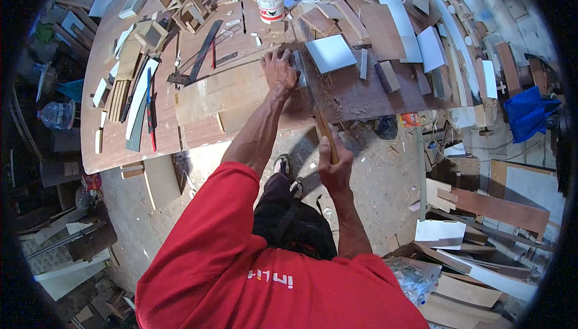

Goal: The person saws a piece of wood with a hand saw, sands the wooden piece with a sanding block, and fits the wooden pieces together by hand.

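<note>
A pale plywood board (223, 91) lies near the front edge of the workbench. My left hand (280, 71) presses on its right end, fingers bent over the far side and thumb side toward a small grey strip. To the right of that hand, my right hand (335, 163) is closed round the brown wooden handle of a long thin tool (323, 126), which looks like a saw seen edge-on. Its narrow dark length runs away from me past the left hand. Whether its edge touches the board cannot be made out.
On the bench (126, 148) are a white tub (271, 5), a white square panel (330, 53), a dark try square (205, 52) and a red-blue pencil-like stick (150, 109). Small wooden boxes (191, 15) stand at the back left. Wood offcuts (500, 208) are heaped at the right.
</note>
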A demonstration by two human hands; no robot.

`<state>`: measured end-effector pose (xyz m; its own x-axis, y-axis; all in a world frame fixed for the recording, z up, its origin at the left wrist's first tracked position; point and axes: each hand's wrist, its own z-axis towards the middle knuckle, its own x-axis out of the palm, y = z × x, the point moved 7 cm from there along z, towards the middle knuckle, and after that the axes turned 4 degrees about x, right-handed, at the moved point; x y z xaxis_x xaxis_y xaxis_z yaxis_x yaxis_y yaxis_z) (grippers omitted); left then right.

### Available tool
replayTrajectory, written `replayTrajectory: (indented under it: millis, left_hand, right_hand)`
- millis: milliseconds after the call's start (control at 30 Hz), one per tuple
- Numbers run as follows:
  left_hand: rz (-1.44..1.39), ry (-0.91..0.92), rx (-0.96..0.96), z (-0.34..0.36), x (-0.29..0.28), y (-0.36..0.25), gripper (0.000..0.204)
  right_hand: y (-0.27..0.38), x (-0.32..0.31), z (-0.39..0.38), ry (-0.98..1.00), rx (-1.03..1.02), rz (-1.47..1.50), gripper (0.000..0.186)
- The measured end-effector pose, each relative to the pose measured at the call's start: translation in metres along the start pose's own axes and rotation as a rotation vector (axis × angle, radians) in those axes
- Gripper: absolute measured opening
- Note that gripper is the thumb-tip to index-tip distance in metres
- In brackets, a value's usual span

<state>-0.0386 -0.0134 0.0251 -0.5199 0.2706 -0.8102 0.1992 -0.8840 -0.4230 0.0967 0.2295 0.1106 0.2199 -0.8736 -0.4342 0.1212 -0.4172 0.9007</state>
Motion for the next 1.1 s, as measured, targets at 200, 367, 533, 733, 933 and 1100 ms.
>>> replayTrajectory:
  millis: [200,367,533,733,933,1100]
  left_hand:
    - [-0.016,-0.022,0.008,-0.008,0.000,0.008,0.052]
    - [-0.027,-0.037,0.044,-0.003,-0.004,0.000,0.050]
    - [-0.038,0.031,-0.038,-0.001,-0.003,0.001,0.051]
    - [-0.036,-0.001,0.015,-0.002,0.002,0.002,0.053]
    - [-0.030,0.009,-0.019,-0.003,0.000,0.008,0.055]
    - [-0.036,0.034,-0.017,-0.001,0.003,-0.001,0.055]
  right_hand:
    - [0.010,-0.034,-0.064,-0.007,0.101,0.041,0.036]
    - [-0.011,-0.003,-0.009,0.097,0.114,0.008,0.037]
    - [-0.005,-0.017,-0.040,-0.036,0.025,0.037,0.037]
    - [-0.020,-0.008,-0.024,-0.019,0.008,0.043,0.036]
    - [-0.016,-0.020,-0.055,-0.042,0.073,0.063,0.033]
    - [-0.019,-0.012,-0.035,-0.008,0.034,-0.029,0.035]
